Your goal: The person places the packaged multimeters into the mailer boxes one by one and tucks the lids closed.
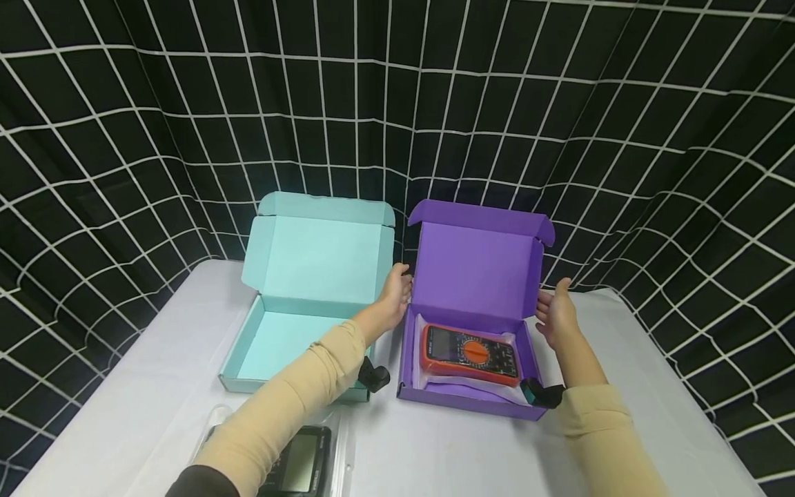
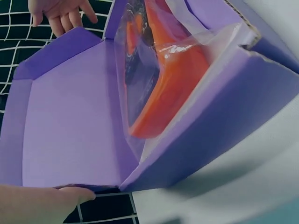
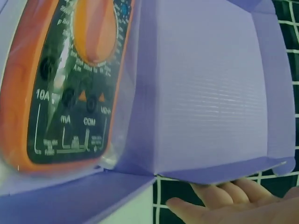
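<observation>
A purple cardboard box (image 1: 475, 269) stands with its lid raised. Inside lies an orange-red multimeter (image 1: 470, 354) with a black face and a round orange dial, in a clear plastic bag (image 2: 189, 46). My left hand (image 1: 394, 298) is at the left edge of the raised lid, fingers extended beside it. On the other side, my right hand (image 1: 557, 316) has its thumb up and its fingers right at the lid's right edge. In the right wrist view, its fingers (image 3: 233, 193) lie along the side flap. Neither hand grips anything.
To the left, a mint-green box (image 1: 319, 255) stands open with nothing inside it. At the front, a black device with a screen (image 1: 301, 461) lies in clear packaging, partly hidden under the left arm. A black gridded curtain (image 1: 397, 90) hangs behind the white table (image 1: 447, 449).
</observation>
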The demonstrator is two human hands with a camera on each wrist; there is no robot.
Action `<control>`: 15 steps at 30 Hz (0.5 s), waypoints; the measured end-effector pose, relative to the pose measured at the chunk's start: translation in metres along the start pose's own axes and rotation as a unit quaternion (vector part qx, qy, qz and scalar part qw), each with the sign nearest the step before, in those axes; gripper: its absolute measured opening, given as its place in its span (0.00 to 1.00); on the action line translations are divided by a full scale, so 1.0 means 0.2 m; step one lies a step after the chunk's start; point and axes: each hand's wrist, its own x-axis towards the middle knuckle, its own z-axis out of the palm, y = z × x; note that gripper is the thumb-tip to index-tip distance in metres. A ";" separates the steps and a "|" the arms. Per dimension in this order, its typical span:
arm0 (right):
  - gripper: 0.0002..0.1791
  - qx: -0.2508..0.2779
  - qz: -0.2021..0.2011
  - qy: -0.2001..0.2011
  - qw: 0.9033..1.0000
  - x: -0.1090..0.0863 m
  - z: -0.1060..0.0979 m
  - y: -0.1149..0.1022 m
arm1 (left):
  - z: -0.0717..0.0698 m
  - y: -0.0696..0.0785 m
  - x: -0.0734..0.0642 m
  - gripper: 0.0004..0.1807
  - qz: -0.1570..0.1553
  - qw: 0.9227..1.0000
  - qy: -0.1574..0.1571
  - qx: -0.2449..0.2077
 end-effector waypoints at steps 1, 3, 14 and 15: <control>0.49 0.000 0.002 -0.014 1.000 -0.01 -0.01 0.00 | 0.00 0.00 0.00 0.38 -0.005 1.000 -0.005 0.005; 0.50 -0.002 0.004 -0.044 0.999 -0.02 -0.04 0.00 | -0.01 0.01 -0.01 0.38 -0.016 1.000 -0.018 0.015; 0.52 0.000 -0.024 -0.165 0.986 -0.09 -0.14 0.10 | -0.06 0.03 -0.07 0.41 -0.079 0.994 -0.071 0.032; 0.52 0.001 -0.024 -0.169 0.985 -0.10 -0.15 0.11 | -0.07 0.03 -0.08 0.41 -0.084 0.993 -0.076 0.034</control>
